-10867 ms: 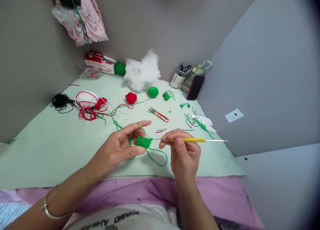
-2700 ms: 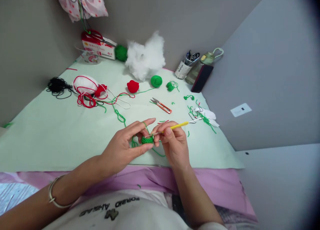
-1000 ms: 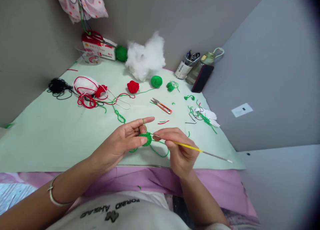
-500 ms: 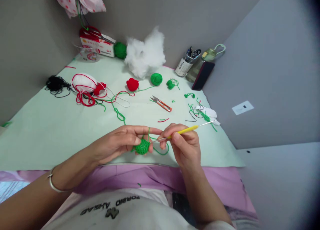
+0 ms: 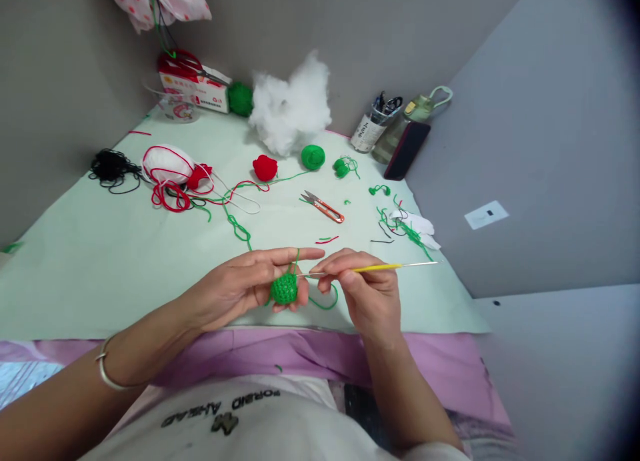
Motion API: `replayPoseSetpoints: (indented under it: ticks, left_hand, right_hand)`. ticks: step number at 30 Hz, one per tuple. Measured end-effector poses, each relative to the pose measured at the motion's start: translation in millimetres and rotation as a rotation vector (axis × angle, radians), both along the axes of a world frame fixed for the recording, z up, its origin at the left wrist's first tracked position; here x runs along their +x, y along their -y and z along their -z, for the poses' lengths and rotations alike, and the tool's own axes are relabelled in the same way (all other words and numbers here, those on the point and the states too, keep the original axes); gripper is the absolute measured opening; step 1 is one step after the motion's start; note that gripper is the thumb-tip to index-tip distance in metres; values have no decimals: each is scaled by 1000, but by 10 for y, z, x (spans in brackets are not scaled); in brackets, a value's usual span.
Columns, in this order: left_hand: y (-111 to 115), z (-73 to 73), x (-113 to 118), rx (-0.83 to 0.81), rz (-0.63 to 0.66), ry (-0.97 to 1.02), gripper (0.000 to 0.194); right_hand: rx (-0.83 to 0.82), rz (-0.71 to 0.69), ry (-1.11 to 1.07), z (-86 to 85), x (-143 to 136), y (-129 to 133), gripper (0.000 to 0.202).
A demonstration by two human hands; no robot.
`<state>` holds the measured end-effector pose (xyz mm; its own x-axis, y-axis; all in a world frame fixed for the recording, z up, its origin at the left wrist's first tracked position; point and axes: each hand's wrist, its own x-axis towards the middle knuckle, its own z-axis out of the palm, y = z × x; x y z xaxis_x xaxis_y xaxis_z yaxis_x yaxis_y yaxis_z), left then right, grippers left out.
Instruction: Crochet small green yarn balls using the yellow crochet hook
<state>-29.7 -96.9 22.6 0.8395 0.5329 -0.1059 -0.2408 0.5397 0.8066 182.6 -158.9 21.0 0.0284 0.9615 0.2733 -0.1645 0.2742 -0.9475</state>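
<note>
My left hand (image 5: 245,281) grips a small rounded green crochet piece (image 5: 284,289) between thumb and fingers. Its index finger is stretched to the right, with a strand of green yarn passing over it. In my right hand (image 5: 367,291) is a crochet hook with a yellow handle (image 5: 377,268), pinched between thumb and fingers and lying nearly level. The hook's thin metal end reaches the upper right edge of the green piece; whether it sits inside a stitch I cannot tell. A loop of green yarn (image 5: 327,306) hangs on the table between my hands.
Orange thread snips (image 5: 324,207) lie beyond my hands. Farther back are a red yarn ball (image 5: 265,168), a green yarn ball (image 5: 313,157) and white stuffing (image 5: 290,107). White yarn (image 5: 167,164) and black yarn (image 5: 111,167) lie left; yarn scraps (image 5: 413,234), a phone (image 5: 407,151) and a bottle (image 5: 393,137) right.
The crochet hook has tilted from slanting up rightward to nearly level. The green piece has turned slightly and risen a little in my left hand, whose index finger now shows its tip.
</note>
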Motion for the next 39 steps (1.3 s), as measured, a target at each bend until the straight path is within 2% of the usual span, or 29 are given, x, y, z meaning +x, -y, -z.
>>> replayPoseSetpoints:
  ticks: [3, 10, 13, 18, 22, 27, 34, 39]
  left_hand:
    - [44, 10, 26, 57, -80, -16, 44]
    - [88, 58, 35, 192, -139, -50, 50]
    - [75, 40, 28, 145, -128, -35, 50]
    - [29, 30, 22, -63, -17, 11, 46]
    - [-3, 66, 35, -113, 4, 23, 45]
    - [1, 71, 51, -74, -15, 47, 45]
    - [74, 31, 80, 95, -136, -25, 44]
    - [75, 43, 109, 68, -129, 22, 41]
  right_hand:
    - [-45, 23, -53, -12, -28, -17, 12]
    - [-167, 56, -165, -53, -95, -53, 20]
    - [-178, 47, -202, -54, -93, -50, 17]
    - [-173, 16, -182, -70, -74, -37, 17]
    - [-219, 30, -180, -61, -64, -35, 20]
    - [-243, 42, -256, -49, -87, -31, 19]
    - [-300, 20, -364, -51, -158, -54, 19]
    - [-336, 14, -408, -37, -162, -54, 21]
